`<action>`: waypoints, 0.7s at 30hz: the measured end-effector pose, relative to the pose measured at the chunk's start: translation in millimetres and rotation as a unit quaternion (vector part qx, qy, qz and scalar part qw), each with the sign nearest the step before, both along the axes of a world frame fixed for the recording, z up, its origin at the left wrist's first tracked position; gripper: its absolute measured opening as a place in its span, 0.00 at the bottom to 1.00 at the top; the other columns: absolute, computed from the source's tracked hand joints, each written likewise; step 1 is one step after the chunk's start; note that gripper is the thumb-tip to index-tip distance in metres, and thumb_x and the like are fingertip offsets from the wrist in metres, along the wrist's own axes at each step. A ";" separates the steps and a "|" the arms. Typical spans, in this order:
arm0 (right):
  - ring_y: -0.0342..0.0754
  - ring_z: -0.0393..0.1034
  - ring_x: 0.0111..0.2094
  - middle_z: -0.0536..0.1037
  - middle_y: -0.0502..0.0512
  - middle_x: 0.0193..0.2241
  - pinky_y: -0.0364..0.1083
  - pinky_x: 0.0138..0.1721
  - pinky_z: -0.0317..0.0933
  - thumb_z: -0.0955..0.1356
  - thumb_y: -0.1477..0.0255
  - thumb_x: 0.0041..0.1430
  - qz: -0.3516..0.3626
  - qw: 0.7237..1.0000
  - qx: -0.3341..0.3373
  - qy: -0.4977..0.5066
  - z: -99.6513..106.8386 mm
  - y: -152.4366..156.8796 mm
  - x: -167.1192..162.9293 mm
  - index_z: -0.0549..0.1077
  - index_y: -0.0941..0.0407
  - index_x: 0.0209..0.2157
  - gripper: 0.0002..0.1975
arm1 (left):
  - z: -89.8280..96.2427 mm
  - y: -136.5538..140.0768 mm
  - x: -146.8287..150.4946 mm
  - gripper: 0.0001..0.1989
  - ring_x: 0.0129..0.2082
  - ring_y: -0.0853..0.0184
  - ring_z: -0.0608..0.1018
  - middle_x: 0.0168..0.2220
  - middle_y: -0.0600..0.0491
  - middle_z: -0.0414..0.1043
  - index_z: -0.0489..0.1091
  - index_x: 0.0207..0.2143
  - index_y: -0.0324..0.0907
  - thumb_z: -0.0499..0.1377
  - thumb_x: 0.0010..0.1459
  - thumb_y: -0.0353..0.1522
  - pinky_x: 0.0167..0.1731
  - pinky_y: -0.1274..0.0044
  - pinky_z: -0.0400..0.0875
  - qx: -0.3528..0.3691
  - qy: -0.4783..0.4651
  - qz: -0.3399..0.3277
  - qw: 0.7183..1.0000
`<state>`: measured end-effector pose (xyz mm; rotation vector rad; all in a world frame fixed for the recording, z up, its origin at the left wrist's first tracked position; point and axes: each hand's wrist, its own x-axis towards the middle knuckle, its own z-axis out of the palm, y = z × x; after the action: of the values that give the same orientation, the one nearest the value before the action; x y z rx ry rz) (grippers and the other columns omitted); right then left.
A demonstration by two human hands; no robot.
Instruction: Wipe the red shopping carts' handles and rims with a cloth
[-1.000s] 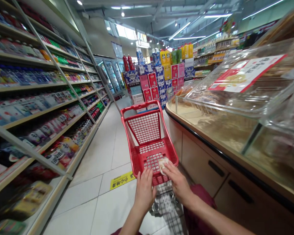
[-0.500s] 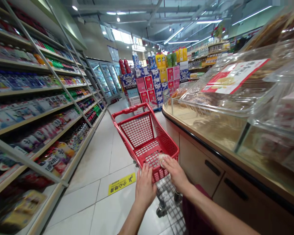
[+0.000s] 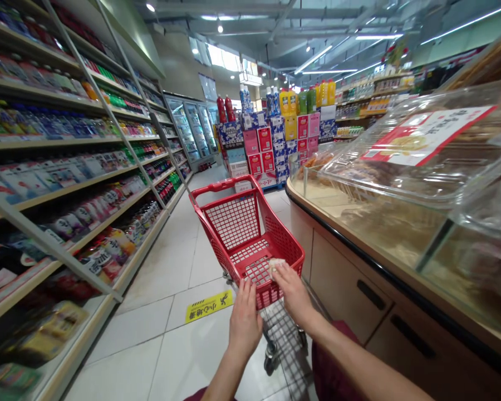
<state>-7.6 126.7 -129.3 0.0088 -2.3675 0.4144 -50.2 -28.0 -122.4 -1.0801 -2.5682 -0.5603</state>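
Cart of red plastic (image 3: 250,250) stands in the middle of the frame, on the pale floor (image 3: 183,356). It is longer than it is wide, and its long way runs on a slant, from upper left to lower right. The end with the handle (image 3: 223,186) is far from the person and up to the left. The other end points down and right, toward the person.

The left hand (image 3: 245,320) is low in the middle of the frame. Its fingers are nearly straight, side by side with little room between, and their tips are on the near edge of the cart. The right hand (image 3: 294,295) is just to the right of it. Its fingers bend over a crumpled white cloth (image 3: 276,266) and hold it at the near edge of the cart.

A black wheel (image 3: 270,356) shows below the cart. A yellow sign (image 3: 209,306) is on the floor to the left. Shelves of drinks (image 3: 70,159) fill the left side, and a brown counter (image 3: 334,267) fills the lower right.
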 end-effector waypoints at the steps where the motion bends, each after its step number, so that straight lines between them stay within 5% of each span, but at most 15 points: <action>1: 0.50 0.51 0.57 0.65 0.59 0.51 0.56 0.51 0.56 0.58 0.83 0.54 0.026 1.000 0.010 0.011 -2.9 -4.3 1.0 0.66 0.56 0.49 0.22 | -2.0 -0.7 -0.2 0.37 0.60 0.60 0.48 0.59 0.43 0.50 0.45 0.57 0.36 0.47 0.41 0.18 0.55 0.62 0.54 0.014 0.000 0.003 1.000; 4: 0.48 0.51 0.57 0.67 0.56 0.50 0.55 0.51 0.57 0.59 0.80 0.56 0.099 0.994 0.044 0.027 -8.5 -10.4 3.7 0.67 0.54 0.48 0.19 | -5.0 -2.9 -1.5 0.40 0.60 0.61 0.49 0.58 0.44 0.51 0.40 0.59 0.38 0.46 0.41 0.17 0.55 0.63 0.56 0.037 -0.001 -0.004 0.999; 10: 0.51 0.52 0.56 0.66 0.61 0.51 0.58 0.51 0.56 0.57 0.83 0.55 -0.015 1.000 -0.014 0.018 -2.3 -1.0 -3.7 0.66 0.57 0.49 0.21 | -5.1 -3.3 -2.5 0.40 0.60 0.61 0.49 0.58 0.43 0.51 0.41 0.59 0.37 0.45 0.40 0.16 0.55 0.64 0.56 0.023 0.010 -0.006 1.000; 15: 0.49 0.53 0.56 0.68 0.56 0.50 0.55 0.51 0.56 0.59 0.81 0.56 0.081 0.996 0.036 0.016 -0.5 -7.2 -7.8 0.67 0.55 0.48 0.19 | -4.3 -4.8 -2.2 0.40 0.59 0.61 0.50 0.57 0.43 0.54 0.41 0.58 0.37 0.45 0.40 0.15 0.54 0.65 0.58 0.013 0.034 -0.003 0.999; 21: 0.52 0.53 0.56 0.67 0.62 0.50 0.58 0.50 0.57 0.56 0.84 0.55 -0.033 0.999 0.003 0.011 -1.6 17.9 -3.6 0.67 0.60 0.48 0.21 | -6.0 -8.3 1.3 0.37 0.60 0.62 0.49 0.57 0.42 0.53 0.45 0.57 0.35 0.45 0.41 0.15 0.55 0.66 0.57 0.012 0.054 0.007 0.998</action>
<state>-11.2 144.5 -130.9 -0.0607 -2.3396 0.3744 -48.9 -36.3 -128.4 -1.0538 -2.4690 -0.5133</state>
